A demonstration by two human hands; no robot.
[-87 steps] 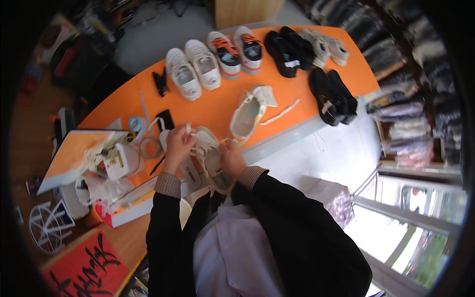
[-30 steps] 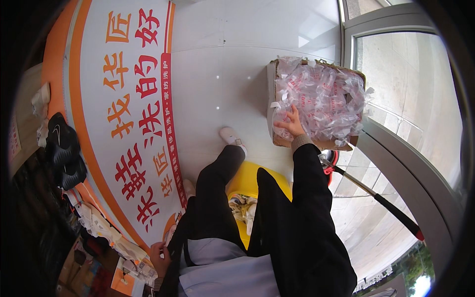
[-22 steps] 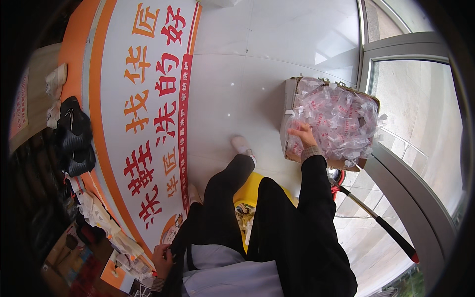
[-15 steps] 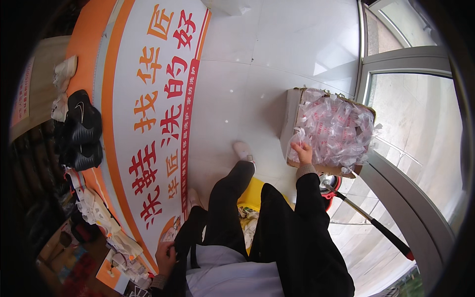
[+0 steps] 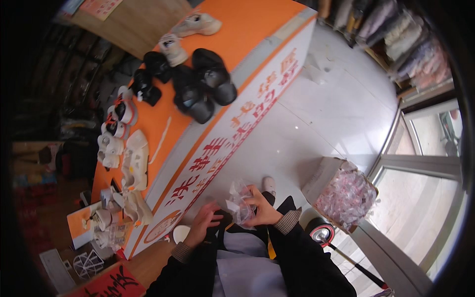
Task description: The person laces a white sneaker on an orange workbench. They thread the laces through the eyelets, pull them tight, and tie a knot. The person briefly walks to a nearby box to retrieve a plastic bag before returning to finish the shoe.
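My right hand [image 5: 263, 207] grips a crumpled clear plastic bag [image 5: 238, 204] in front of my body, its fingers closed around one side. To the left of the bag is my left hand [image 5: 202, 223], fingers apart and a little blurred, with nothing visible in it. At the lower right on the floor stands a cardboard box [image 5: 312, 187], filled with many clear plastic bags [image 5: 346, 195] that bear red print.
An orange-topped counter [image 5: 157, 115] runs along my left. On it are black shoes [image 5: 213, 76], white sneakers [image 5: 134, 161] and other footwear. A round red-rimmed bucket [image 5: 321, 232] with a long handle [image 5: 358, 267] is beside the box. Glass doors [image 5: 410, 208] stand at the right.
My right hand has left the box and moved left to my front with a plastic bag. My left hand has risen toward it. The view has turned toward the counter.
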